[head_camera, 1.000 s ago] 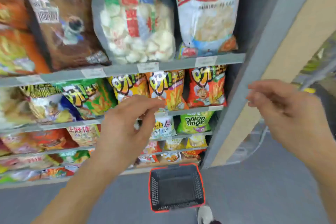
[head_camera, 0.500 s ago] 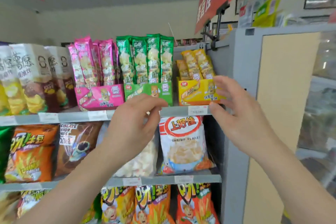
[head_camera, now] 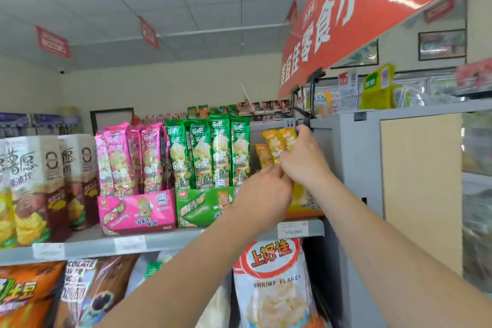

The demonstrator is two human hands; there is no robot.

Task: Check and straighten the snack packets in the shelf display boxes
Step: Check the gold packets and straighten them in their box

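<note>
Three display boxes stand on the top shelf: a pink box, a green box and a yellow box at the right end. Tall pink packets and green packets stand upright in theirs. The yellow packets lean at the right end. My right hand grips the yellow packets from the right. My left hand touches their lower part, fingers closed on them. Both hands hide most of the yellow box.
White and brown snack boxes fill the shelf's left. Below hang a shrimp flakes bag and a brown bag. A grey shelf side panel rises right of my hands. A red banner hangs overhead.
The view has tilted up from the lower shelves to the top shelf. Both hands rose and closed in on the yellow packets at the right end.
</note>
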